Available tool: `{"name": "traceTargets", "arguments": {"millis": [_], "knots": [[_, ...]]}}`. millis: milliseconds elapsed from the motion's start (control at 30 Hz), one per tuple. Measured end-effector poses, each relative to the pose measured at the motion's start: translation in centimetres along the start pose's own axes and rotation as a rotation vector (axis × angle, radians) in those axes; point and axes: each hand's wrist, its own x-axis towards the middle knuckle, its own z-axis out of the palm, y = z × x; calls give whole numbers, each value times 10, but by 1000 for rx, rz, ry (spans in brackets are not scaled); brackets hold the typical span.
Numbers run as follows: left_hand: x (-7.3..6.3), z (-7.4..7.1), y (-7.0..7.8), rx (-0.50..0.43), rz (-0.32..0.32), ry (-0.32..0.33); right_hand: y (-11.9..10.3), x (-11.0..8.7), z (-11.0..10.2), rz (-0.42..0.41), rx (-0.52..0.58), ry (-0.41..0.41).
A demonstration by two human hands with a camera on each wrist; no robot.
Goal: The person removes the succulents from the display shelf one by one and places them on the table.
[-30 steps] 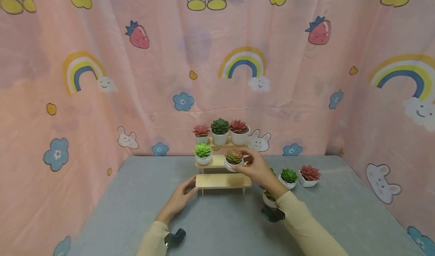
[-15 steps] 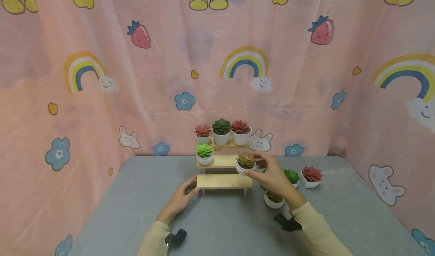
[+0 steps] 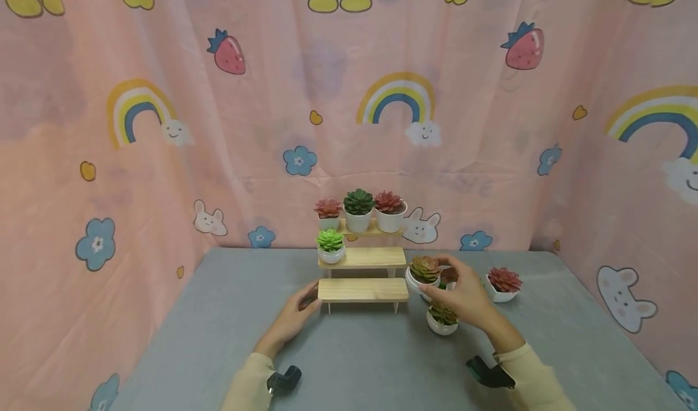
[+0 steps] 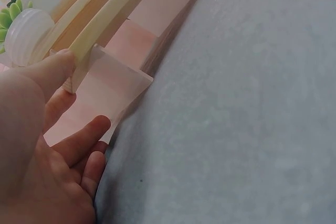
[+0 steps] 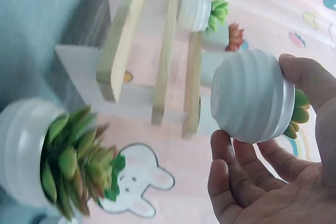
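My right hand (image 3: 470, 297) grips a brownish-green potted succulent (image 3: 424, 270) by its white pot, just right of a three-tier wooden stand (image 3: 363, 290). In the right wrist view, the ribbed pot (image 5: 249, 98) sits between thumb and fingers, its plant mostly hidden behind it. My left hand (image 3: 291, 317) holds the left end of the lowest shelf; the left wrist view has the thumb on top of the board (image 4: 105, 22) and a finger below. On the middle tier stands a bright green succulent (image 3: 330, 244), at its left end.
The top tier carries a pink succulent (image 3: 328, 212), a dark green one (image 3: 358, 208) and a red one (image 3: 389, 210). On the grey table (image 3: 360, 362), a green-brown succulent (image 3: 442, 319) stands below my right hand, and a red one (image 3: 503, 282) farther right. A patterned pink curtain (image 3: 262, 126) hangs behind.
My right hand has lifted the brownish succulent off the middle tier and carried it right, past the stand's end. The left hand stays at the lowest shelf.
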Motion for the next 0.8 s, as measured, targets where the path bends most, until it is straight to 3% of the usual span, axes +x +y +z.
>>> {"name": "traceTargets", "arguments": {"millis": [300,800], "knots": [[0,-1,1,-6,13,-5,15,-5,-22,17,-1,-20],[0,-2,1,-26,22,-7,40,-6,-34,55,-11,-34]]}}
